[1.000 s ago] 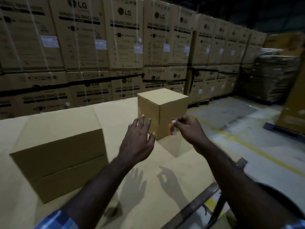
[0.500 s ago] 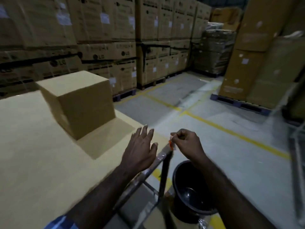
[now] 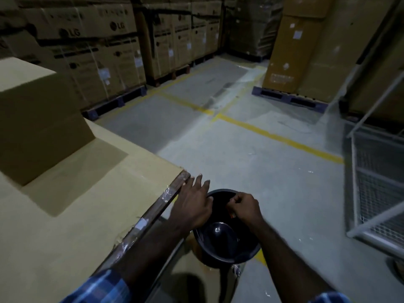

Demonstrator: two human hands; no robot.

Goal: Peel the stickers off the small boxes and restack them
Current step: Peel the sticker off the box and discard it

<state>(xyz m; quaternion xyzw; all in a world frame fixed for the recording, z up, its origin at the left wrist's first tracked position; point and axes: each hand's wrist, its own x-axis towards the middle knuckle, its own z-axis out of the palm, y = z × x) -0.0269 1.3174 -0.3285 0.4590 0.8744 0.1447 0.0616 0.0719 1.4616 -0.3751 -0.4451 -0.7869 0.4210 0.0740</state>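
Disposal looks like the step in hand: low in the frame the right hand pinches a small orange sticker over the black bucket, the left hand relaxed beside it. Next, letting go, then back to the small box at left

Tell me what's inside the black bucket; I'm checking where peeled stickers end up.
The black bucket shows a dark, shiny bottom, with no stickers visible there. The right hand pinches an orange sticker above it. Both hands cover the far inside, so that part is unseen.
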